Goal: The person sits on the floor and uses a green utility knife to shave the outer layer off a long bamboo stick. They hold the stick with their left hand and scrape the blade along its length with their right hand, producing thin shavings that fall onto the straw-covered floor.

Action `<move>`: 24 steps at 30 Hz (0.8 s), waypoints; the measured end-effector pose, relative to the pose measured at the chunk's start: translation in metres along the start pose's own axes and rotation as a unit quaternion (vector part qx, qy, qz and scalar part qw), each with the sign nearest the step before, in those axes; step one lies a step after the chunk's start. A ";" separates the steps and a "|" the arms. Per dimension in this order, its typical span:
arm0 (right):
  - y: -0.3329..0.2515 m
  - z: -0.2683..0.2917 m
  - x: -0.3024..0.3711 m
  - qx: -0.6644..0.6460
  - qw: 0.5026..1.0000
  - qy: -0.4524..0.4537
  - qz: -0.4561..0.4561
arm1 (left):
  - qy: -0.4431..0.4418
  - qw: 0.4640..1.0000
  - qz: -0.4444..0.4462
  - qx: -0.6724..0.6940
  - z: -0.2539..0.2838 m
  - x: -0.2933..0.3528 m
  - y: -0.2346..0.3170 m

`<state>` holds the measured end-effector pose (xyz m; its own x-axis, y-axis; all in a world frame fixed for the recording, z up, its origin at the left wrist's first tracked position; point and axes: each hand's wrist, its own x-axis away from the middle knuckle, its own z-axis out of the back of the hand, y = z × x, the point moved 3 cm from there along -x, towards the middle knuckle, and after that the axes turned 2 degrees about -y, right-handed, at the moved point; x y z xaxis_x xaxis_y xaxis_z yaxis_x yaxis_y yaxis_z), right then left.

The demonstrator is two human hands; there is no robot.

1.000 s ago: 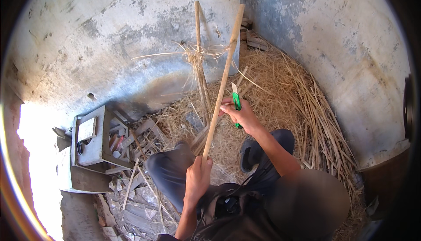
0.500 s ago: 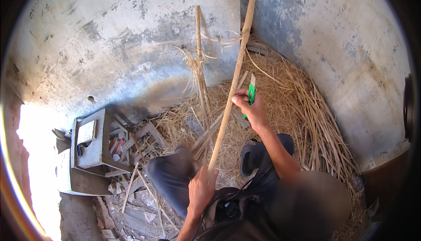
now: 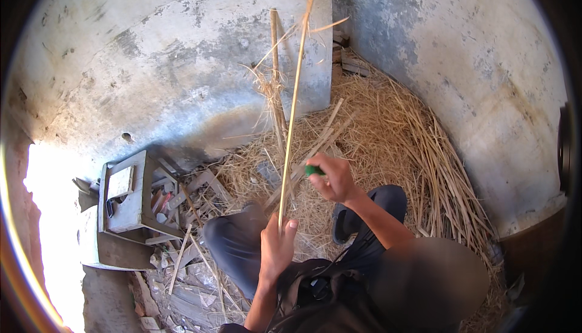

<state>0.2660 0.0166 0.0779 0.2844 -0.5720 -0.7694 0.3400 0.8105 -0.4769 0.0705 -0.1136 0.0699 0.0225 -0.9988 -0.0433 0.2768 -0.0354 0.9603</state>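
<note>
Closed around the lower end of a long bamboo strip (image 3: 293, 115) is my left hand (image 3: 277, 248). The strip slants up past the top edge of the view, its narrow edge toward me, with thin slivers sticking out near its upper part. My right hand (image 3: 332, 178) is closed on a green-handled box cutter (image 3: 313, 170), just right of the strip and apart from it. Only a bit of the green handle shows; its blade is hidden in this view. Behind the strip, an upright stick (image 3: 274, 48) with frayed shavings around its middle leans against the wall.
Straw-like shavings (image 3: 376, 127) cover the floor ahead, with a pile of long thin strips (image 3: 454, 181) along the right wall. A worn wooden stool (image 3: 130, 203) lies among scraps at left. A plastered wall (image 3: 182, 48) rises in front. My bent legs flank the work.
The bamboo strip has turned edge-on and its upper end has swung left and up. My right hand has come down and left, off the strip, and the box cutter's blade has turned out of sight.
</note>
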 end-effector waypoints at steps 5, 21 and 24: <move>-0.018 -0.010 0.002 -0.001 0.997 -0.052 0.060 | 0.000 0.998 0.022 0.061 0.001 -0.007 0.003; -0.028 -0.018 0.002 -0.009 0.992 -0.098 0.079 | -0.151 0.911 0.094 0.372 0.002 -0.009 0.010; -0.030 -0.018 0.002 -0.006 0.991 -0.110 0.080 | -0.139 0.923 0.083 0.348 0.000 -0.012 0.008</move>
<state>0.2405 -0.0062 0.0832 0.5233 -0.4480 -0.7249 0.2642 0.8940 -0.3619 0.0722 -0.1018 0.0784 -0.2657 -0.9589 0.0999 -0.3956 0.2029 0.8957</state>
